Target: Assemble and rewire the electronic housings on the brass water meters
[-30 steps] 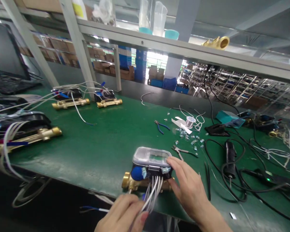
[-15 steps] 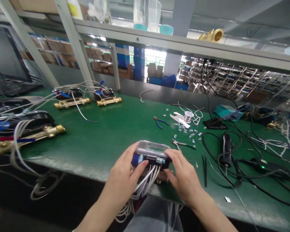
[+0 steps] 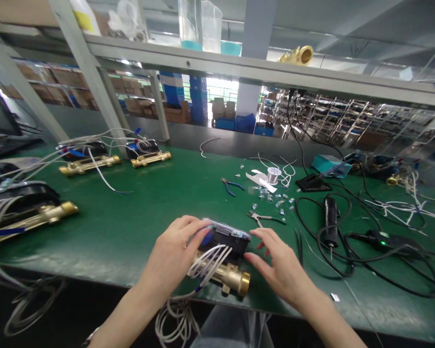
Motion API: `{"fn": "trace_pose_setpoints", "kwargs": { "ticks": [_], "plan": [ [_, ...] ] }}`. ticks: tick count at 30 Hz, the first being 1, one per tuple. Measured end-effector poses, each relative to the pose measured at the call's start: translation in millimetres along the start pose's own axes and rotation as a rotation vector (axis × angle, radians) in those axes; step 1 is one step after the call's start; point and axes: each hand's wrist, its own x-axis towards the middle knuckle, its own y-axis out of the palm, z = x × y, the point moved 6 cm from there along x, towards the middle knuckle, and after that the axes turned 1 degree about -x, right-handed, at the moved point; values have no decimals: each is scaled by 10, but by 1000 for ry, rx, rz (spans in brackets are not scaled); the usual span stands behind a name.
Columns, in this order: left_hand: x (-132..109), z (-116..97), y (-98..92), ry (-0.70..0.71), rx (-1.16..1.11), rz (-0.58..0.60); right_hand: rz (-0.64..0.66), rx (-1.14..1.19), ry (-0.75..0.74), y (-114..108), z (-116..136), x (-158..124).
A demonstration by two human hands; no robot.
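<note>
At the bench's front edge sits a meter [image 3: 229,241] with a black housing and clear top, on a brass pipe body [image 3: 235,280]. The housing is tilted, its cabled side facing me. My left hand [image 3: 179,246] pinches the housing's left end between thumb and fingers. By the right end, my right hand [image 3: 275,256] has thumb and fingers apart; whether a fingertip touches the housing I cannot tell. White cables [image 3: 212,258] run from the housing, down over the edge into a coiled bundle [image 3: 176,319].
Blue-handled pliers [image 3: 232,186], green-handled cutters [image 3: 266,218] and small clear-blue parts [image 3: 264,194] lie beyond the meter. To the right are tweezers [image 3: 299,246], a corded black electric screwdriver [image 3: 330,222] and tangled black cables. Other brass meters [image 3: 89,164] stand at left. A solder spool [image 3: 274,175] stands farther back.
The meter now rests lower, its brass body in view and its housing tilted. My right hand has loosened and opened at the right end. The camera view has shifted right.
</note>
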Motion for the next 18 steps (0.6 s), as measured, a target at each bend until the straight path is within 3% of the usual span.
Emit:
{"fn": "trace_pose_setpoints", "kwargs": {
  "ticks": [3, 7, 12, 18],
  "plan": [
    [30, 16, 11, 0, -31, 5, -42, -173, 94, -66, -405, 57],
    [66, -85, 19, 19, -23, -5, -35, -292, 160, 90, -765, 228],
    [141, -413, 115, 131, 17, 94, -54, -299, 121, 208, -703, 384],
    [235, -639, 328, 278, 154, 270, -234, -119, 150, -210, -638, 355]
  ]
}}
